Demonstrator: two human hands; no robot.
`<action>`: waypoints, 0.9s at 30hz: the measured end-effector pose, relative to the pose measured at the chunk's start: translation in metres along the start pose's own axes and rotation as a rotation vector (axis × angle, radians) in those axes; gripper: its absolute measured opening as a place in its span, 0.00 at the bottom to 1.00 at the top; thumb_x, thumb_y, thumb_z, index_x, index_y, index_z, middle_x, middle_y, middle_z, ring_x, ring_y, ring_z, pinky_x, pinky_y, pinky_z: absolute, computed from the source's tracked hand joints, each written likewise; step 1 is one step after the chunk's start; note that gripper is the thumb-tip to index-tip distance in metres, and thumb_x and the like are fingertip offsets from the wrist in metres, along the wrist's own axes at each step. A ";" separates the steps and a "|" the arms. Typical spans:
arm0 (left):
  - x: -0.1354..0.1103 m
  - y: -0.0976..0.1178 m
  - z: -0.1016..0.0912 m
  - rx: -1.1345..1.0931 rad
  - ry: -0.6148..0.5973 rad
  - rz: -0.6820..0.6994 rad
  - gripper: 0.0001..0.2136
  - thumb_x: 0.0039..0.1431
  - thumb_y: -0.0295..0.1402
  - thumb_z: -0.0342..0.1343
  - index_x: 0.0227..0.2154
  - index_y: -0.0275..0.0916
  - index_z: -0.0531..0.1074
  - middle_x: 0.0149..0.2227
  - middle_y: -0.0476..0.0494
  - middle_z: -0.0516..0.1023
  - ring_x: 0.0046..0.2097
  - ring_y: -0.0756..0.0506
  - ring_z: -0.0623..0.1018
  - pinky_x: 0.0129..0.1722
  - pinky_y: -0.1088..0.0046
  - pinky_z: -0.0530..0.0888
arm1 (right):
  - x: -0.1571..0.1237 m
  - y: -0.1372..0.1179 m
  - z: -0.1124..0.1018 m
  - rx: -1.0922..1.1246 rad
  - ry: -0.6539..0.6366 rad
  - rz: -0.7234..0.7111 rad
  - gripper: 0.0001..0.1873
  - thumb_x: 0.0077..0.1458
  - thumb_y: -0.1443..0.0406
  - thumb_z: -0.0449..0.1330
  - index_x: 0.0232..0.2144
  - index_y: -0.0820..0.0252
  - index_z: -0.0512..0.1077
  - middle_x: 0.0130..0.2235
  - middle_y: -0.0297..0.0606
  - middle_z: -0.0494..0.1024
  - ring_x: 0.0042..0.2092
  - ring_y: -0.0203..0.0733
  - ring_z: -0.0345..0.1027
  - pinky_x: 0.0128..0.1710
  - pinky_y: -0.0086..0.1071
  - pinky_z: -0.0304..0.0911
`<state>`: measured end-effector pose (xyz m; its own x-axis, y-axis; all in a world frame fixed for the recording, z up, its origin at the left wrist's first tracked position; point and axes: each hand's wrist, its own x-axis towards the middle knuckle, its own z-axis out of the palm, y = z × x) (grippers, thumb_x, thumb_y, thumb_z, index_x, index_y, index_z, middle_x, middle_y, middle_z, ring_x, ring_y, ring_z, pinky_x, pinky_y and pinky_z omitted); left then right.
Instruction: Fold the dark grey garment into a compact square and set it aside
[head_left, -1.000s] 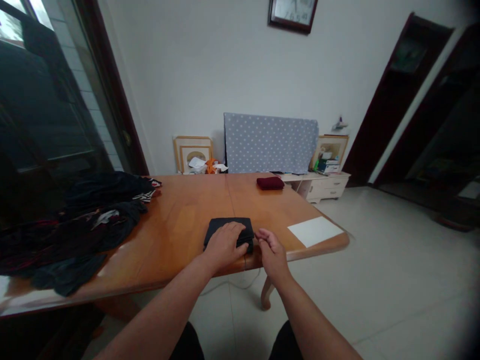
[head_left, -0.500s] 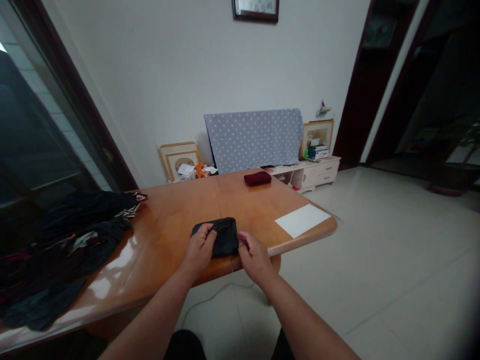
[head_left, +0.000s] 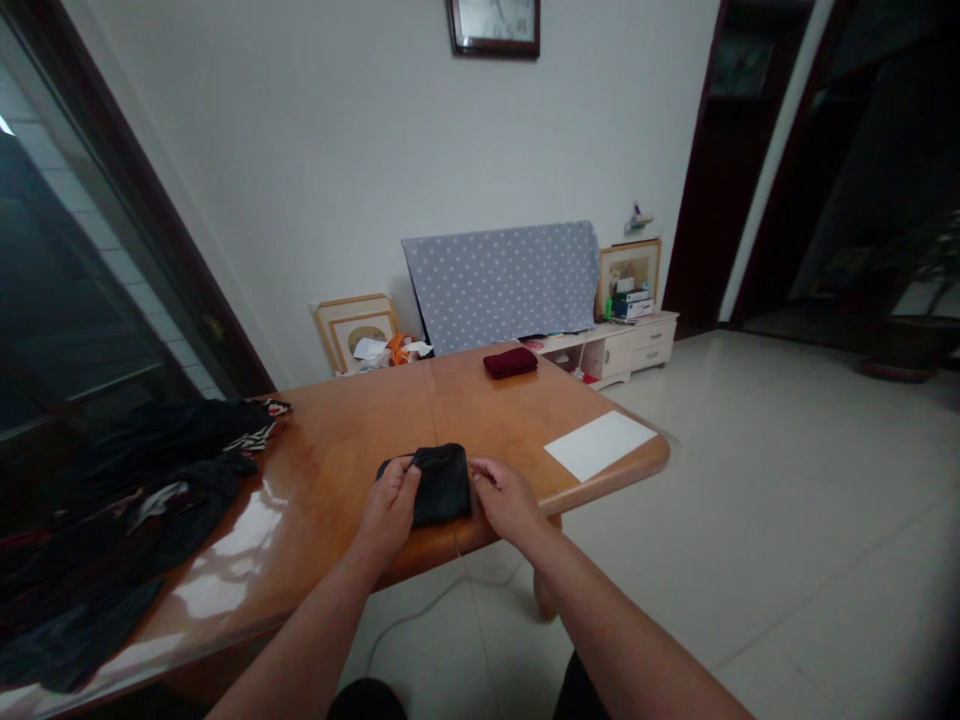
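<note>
A small folded black garment (head_left: 440,482) lies on the wooden table (head_left: 337,440) near its front edge. My left hand (head_left: 390,508) pinches the garment's left edge, fingers closed on the cloth. My right hand (head_left: 504,495) grips its right edge, fingers curled. Both forearms reach in from below.
A heap of dark clothes (head_left: 127,490) covers the table's left part. A folded dark red garment (head_left: 510,362) sits at the far edge, a white sheet (head_left: 598,444) at the right corner. Behind stand a dotted blue covered panel (head_left: 502,282), picture frames and a low white cabinet (head_left: 630,345).
My left hand went from lying flat on the black garment to pinching its left edge, and my right hand took its right edge. The garment now looks narrower. The camera view shifted.
</note>
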<state>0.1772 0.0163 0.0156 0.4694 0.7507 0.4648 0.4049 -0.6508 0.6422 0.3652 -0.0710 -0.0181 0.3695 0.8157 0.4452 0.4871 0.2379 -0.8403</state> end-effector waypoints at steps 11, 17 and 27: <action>-0.007 0.002 -0.001 0.086 -0.113 0.132 0.14 0.60 0.31 0.52 0.48 0.43 0.72 0.49 0.44 0.78 0.52 0.42 0.76 0.56 0.60 0.70 | 0.031 0.027 0.013 0.005 -0.086 0.073 0.15 0.57 0.64 0.55 0.42 0.51 0.80 0.42 0.35 0.82 0.45 0.43 0.75 0.49 0.38 0.67; -0.002 0.003 -0.004 -0.001 -0.054 0.054 0.11 0.66 0.35 0.47 0.46 0.42 0.71 0.45 0.44 0.77 0.48 0.43 0.76 0.51 0.63 0.72 | 0.034 0.036 0.012 -0.038 0.008 0.187 0.13 0.56 0.61 0.56 0.39 0.54 0.79 0.37 0.36 0.82 0.39 0.43 0.75 0.42 0.37 0.69; -0.003 0.000 -0.004 0.032 -0.058 0.051 0.11 0.64 0.33 0.48 0.46 0.41 0.71 0.43 0.45 0.77 0.46 0.43 0.76 0.48 0.64 0.72 | 0.065 0.036 0.009 -0.205 -0.115 0.111 0.16 0.51 0.67 0.60 0.44 0.56 0.78 0.41 0.41 0.82 0.41 0.43 0.74 0.43 0.33 0.65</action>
<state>0.1728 0.0145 0.0163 0.5347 0.7093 0.4594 0.4039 -0.6920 0.5983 0.3994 -0.0045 -0.0228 0.3428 0.8882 0.3060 0.6032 0.0417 -0.7965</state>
